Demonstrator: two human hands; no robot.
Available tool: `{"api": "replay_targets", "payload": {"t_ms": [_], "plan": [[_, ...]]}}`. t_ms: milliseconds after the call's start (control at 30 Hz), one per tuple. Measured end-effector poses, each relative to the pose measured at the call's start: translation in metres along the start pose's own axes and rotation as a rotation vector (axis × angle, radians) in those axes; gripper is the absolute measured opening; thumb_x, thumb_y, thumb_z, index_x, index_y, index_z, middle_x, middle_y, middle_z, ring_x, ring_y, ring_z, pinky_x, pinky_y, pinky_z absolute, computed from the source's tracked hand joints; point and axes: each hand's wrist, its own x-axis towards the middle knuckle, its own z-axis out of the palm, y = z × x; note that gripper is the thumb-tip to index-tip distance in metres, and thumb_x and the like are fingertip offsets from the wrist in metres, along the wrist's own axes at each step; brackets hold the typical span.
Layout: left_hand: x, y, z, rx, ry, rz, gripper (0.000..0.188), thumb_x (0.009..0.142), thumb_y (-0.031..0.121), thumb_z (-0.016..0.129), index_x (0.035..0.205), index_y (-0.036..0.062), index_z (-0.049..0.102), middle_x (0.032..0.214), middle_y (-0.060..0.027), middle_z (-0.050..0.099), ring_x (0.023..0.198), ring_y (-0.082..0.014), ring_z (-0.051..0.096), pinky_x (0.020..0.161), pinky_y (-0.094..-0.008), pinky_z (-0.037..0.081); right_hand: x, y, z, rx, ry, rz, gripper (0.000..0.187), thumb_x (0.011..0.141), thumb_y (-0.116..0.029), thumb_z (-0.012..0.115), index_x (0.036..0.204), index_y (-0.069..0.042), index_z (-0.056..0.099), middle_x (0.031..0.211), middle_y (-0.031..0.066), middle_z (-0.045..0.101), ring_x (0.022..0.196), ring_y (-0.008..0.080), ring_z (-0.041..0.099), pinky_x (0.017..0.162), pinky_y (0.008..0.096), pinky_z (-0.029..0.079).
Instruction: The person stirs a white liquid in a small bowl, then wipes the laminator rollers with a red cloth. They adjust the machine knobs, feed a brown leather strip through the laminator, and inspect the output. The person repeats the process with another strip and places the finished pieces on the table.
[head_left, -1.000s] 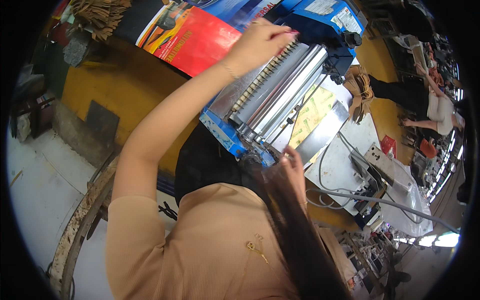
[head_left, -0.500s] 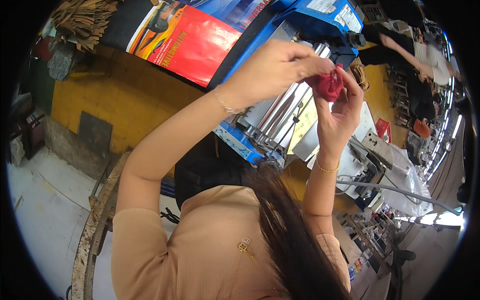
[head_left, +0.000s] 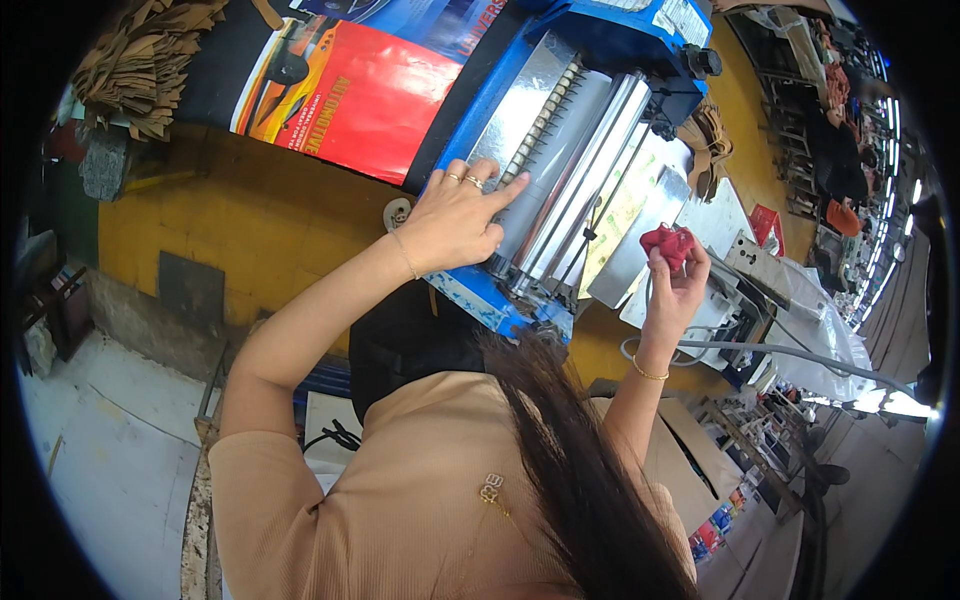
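My left hand [head_left: 455, 220] rests at the front of the blue roller machine [head_left: 490, 115]. Its index finger points along the metal feed plate, beside a row of small toothed guides [head_left: 545, 122]; the other fingers are partly bent, and nothing shows in them. Shiny steel rollers [head_left: 590, 165] run across the machine just right of that hand. Away to the right, my right hand [head_left: 678, 295] is raised with its fingers closed around a crumpled red cloth [head_left: 667, 246], apart from the machine.
A red and orange printed sheet [head_left: 380, 90] covers the dark board left of the machine. A bundle of brown strips [head_left: 145, 70] sits at far left, and more brown pieces [head_left: 707, 140] lie right of the machine. A grey cable [head_left: 790, 355] crosses at right.
My hands have separated. The left has left the red cloth and come down onto the machine; the right has drawn lower, keeping the cloth. A person at upper right is no longer visible there.
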Motion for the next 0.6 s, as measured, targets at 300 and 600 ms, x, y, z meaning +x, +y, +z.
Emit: {"api": "replay_targets", "payload": {"t_ms": [300, 600], "plan": [[0.0030, 0.0062, 0.0029, 0.091, 0.022, 0.014, 0.059, 0.078, 0.025, 0.050, 0.136, 0.0146, 0.048, 0.129, -0.0159, 0.043, 0.105, -0.0328, 0.043, 0.090, -0.0405, 0.033, -0.0071, 0.0006, -0.0049, -0.036, -0.013, 0.007, 0.046, 0.085, 0.001, 0.065, 0.126, 0.001, 0.045, 0.113, 0.0112, 0.058, 0.099, 0.0136, 0.058, 0.086, 0.0248, 0.047], [0.0029, 0.0073, 0.0032, 0.072, -0.006, -0.018, 0.063, 0.077, 0.021, 0.051, 0.140, 0.0176, 0.045, 0.131, -0.0160, 0.040, 0.107, -0.0343, 0.041, 0.093, -0.0417, 0.034, -0.0079, 0.0060, -0.0025, -0.042, -0.044, 0.022, 0.046, 0.085, -0.001, 0.066, 0.127, 0.001, 0.045, 0.115, 0.0097, 0.056, 0.099, 0.0138, 0.058, 0.086, 0.0261, 0.048]]}}
